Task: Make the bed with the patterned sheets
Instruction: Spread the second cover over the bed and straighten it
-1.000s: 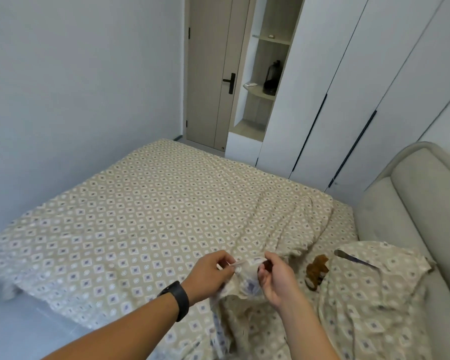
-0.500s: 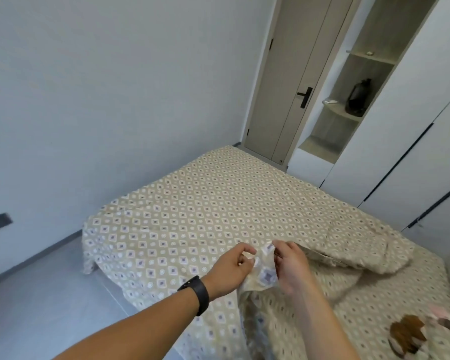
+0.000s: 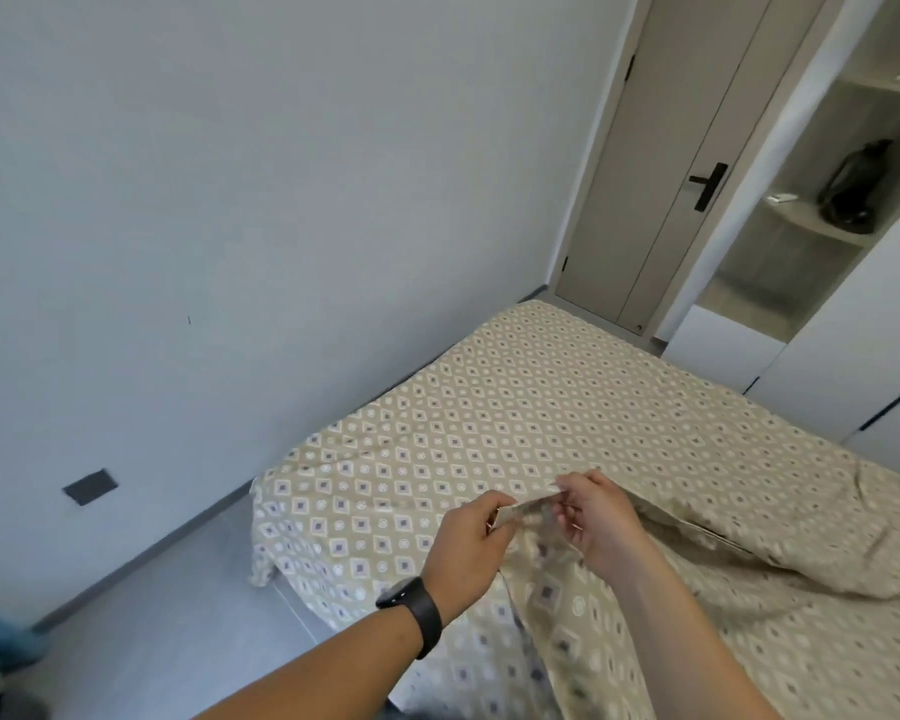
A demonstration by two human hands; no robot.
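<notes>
Left hand: our left hand (image 3: 466,550) pinches the sheet's edge
Right hand: our right hand (image 3: 601,519) pinches the same edge just beside it
Sheet: the patterned sheet (image 3: 515,423) lies spread over the bed, bunched at our right
Watch: black band (image 3: 417,613) on the left wrist

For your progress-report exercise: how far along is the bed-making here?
Done: a patterned sheet covers the bed's far part, fairly flat. In hand: the left hand and right hand pinch a hem of the patterned cover. Left: the cover lies bunched and folded back on the right and needs spreading.
</notes>
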